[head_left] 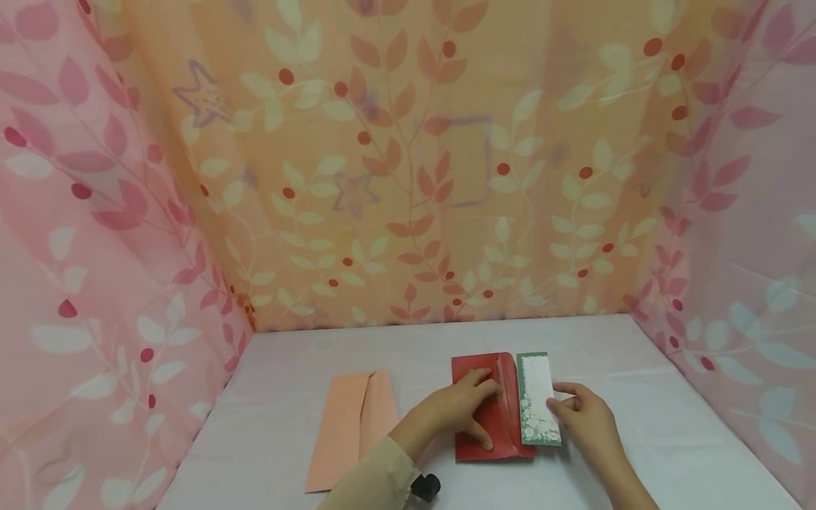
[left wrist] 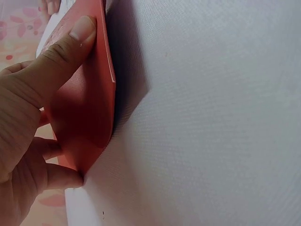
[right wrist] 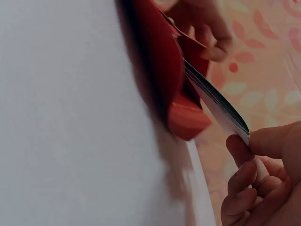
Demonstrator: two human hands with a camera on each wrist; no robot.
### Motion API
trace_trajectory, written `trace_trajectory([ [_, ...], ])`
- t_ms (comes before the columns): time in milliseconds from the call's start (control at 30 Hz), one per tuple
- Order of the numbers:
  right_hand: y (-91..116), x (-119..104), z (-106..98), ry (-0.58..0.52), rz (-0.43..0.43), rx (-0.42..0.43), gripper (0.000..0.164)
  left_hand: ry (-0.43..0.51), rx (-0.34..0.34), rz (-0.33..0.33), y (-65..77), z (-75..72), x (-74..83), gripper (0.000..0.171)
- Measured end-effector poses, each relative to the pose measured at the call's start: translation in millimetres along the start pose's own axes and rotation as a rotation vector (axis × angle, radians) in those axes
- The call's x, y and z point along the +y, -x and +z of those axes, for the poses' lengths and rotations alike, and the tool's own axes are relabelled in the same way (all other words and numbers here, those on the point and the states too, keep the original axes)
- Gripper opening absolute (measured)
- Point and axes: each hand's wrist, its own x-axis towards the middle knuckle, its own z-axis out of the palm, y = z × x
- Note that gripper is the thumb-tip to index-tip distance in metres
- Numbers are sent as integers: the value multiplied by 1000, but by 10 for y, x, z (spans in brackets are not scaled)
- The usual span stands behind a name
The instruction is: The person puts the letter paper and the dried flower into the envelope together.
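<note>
A red envelope point(head_left: 473, 439) lies on the white cloth with its flap point(head_left: 510, 397) side to the right. My left hand point(head_left: 460, 407) is spread across it, thumb on its face near the front edge and fingers by the opening; in the left wrist view the envelope point(left wrist: 80, 103) bows between thumb and fingers. Just right of the flap is a white card with a green floral border point(head_left: 537, 397). My right hand point(head_left: 589, 418) pinches the card's right edge between thumb and index finger. In the right wrist view the card point(right wrist: 218, 106) slants beside the envelope's gaping mouth.
A peach envelope point(head_left: 341, 425) lies to the left, partly covered by my left sleeve point(head_left: 376, 478). A small black object point(head_left: 426, 487) sits at that wrist. Leaf-patterned cloth walls point(head_left: 408, 177) enclose the white-covered table point(head_left: 280, 382) at the back and both sides.
</note>
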Motion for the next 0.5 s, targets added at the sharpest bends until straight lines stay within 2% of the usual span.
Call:
trace_trajectory([
  [167, -32, -59, 153, -10, -25, -13, 48, 2, 23, -7, 23, 10, -6, 87],
  [500, -57, -59, 270, 9, -10, -29, 49, -10, 27, 18, 54, -1, 11, 82],
])
